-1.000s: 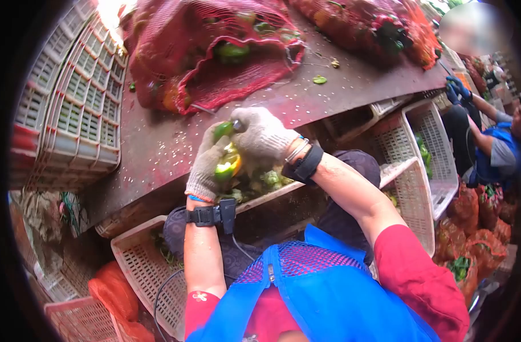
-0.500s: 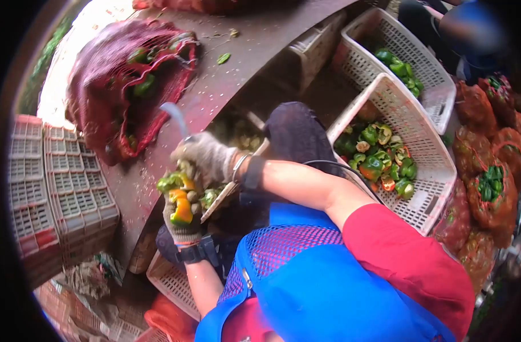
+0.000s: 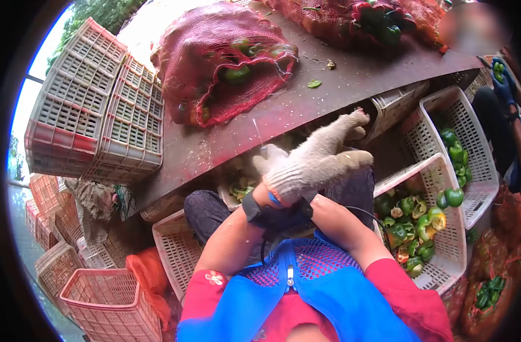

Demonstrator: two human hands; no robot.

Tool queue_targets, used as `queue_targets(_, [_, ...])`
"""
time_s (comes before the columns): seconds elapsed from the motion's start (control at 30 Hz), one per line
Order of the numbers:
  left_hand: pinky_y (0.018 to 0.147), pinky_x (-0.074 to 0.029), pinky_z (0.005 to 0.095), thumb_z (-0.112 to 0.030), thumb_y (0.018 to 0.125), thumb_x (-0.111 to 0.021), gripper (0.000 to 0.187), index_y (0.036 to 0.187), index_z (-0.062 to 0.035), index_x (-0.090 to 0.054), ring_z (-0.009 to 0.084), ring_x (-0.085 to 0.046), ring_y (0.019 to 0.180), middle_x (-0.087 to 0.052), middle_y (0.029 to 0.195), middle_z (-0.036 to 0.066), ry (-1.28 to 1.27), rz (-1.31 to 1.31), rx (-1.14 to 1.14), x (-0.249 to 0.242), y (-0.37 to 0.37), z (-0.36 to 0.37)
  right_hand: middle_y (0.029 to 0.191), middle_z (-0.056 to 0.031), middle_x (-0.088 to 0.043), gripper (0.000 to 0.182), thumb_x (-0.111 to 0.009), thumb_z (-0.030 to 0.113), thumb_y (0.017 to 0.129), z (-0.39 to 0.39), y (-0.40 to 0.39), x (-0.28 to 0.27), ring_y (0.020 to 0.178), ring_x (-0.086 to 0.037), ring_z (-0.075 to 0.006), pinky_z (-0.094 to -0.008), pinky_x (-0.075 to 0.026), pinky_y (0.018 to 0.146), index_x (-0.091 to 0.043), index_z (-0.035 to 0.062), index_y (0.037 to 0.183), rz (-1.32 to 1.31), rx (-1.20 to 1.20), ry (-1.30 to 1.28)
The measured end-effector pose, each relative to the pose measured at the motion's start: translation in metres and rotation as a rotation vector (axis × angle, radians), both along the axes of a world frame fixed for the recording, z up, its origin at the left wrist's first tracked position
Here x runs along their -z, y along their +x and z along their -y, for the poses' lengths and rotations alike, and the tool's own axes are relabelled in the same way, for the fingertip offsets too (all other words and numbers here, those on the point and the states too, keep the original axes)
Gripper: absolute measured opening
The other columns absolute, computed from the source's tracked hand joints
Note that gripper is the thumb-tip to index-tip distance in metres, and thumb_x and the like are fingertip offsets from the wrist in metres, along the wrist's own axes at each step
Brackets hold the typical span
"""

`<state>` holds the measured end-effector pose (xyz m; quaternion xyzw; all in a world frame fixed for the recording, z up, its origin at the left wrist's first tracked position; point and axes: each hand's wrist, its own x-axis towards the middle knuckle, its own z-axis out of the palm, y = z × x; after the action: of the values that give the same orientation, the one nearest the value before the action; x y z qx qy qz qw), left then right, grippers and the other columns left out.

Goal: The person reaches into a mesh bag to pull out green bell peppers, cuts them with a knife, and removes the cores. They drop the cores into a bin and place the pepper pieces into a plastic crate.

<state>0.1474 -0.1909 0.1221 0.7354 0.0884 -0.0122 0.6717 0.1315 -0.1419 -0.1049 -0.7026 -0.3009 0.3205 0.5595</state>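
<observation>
In the head view, the peppers by the hands are lying off to the person's right; a near crate [image 3: 450, 245] is sitting there beside the right leg, holding a heap of cut peppers [image 3: 406, 231]. The left hand [image 3: 320, 162] is crossing over the right wrist, so it is the nearer one — its palm is bare of any pepper, its fingers are spreading and pointing toward the crate side. The right hand [image 3: 270, 158] is showing only partly behind it, seemingly closing around a knife [image 3: 256, 129], whose thin blurred blade is pointing away from the body. The hands are overlapping at the wrists, not clasping each other.

A green pepper [image 3: 454, 197] is showing across the crate's far rim — whether resting or in the air, I cannot tell; being roundish, it is giving no clear long axis. Beyond the hands, slightly left, a mesh sack [image 3: 198, 57] is lying on the table [image 3: 186, 157], its mouth facing the person.
</observation>
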Motion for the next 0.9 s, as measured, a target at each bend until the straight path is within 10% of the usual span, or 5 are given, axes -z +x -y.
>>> queue_targets(0.17, [0.062,-0.050,0.0246,-0.009,0.092,-0.057,0.022,0.114,-0.0058,-0.062,0.0106,-0.063,0.077,-0.065,0.095,0.002,0.299,-0.019,-0.779,0.063,-0.039,-0.164,0.089,-0.0037,-0.064,0.023,-0.067,0.016,0.089,0.000,0.006,-0.031,0.075,-0.060,-0.0133,-0.0309,-0.051,0.066,-0.059,0.0006,0.104,-0.407,0.348,0.162])
queue_targets(0.3, [0.089,-0.049,0.0431,-0.010,0.084,-0.059,0.032,0.116,-0.0085,-0.062,0.0361,-0.061,0.101,-0.065,0.110,0.014,1.328,-0.231,-0.774,0.129,-0.072,-0.299,0.077,-0.0002,-0.059,0.023,-0.065,0.016,0.089,0.003,0.017,-0.077,0.057,-0.055,-0.0066,-0.0221,-0.045,0.047,-0.056,0.0060,0.108,-0.756,0.375,0.173])
queue_targets(0.43, [0.098,-0.043,0.0477,-0.023,0.077,-0.068,0.056,0.129,-0.0096,-0.051,0.0394,-0.043,0.124,-0.045,0.136,0.019,1.650,-0.708,-0.819,0.115,-0.073,-0.307,0.072,-0.0054,-0.060,0.025,-0.063,0.018,0.091,0.003,0.031,-0.100,0.045,-0.050,-0.0083,-0.0211,-0.038,0.036,-0.056,0.0079,0.112,-0.879,0.294,0.129])
queue_targets(0.77, [0.087,-0.049,0.0453,-0.016,0.074,-0.069,0.051,0.121,-0.0039,-0.054,0.0392,-0.059,0.100,-0.061,0.108,0.021,1.356,-0.443,-1.080,0.146,-0.093,-0.295,0.077,-0.0016,-0.060,0.023,-0.063,0.013,0.090,0.013,0.036,-0.102,0.057,-0.056,-0.0081,-0.0213,-0.044,0.046,-0.057,0.0066,0.111,-0.911,0.226,0.178])
queue_targets(0.9, [0.089,-0.050,0.0300,-0.006,0.075,-0.065,0.050,0.123,0.0021,-0.056,0.0216,-0.063,0.099,-0.065,0.109,0.016,0.411,0.054,-0.975,0.144,-0.102,-0.248,0.078,-0.0002,-0.060,0.028,-0.068,0.014,0.087,0.006,0.029,-0.095,0.059,-0.056,-0.0058,-0.0207,-0.045,0.050,-0.058,0.0049,0.112,-0.636,0.163,0.194])
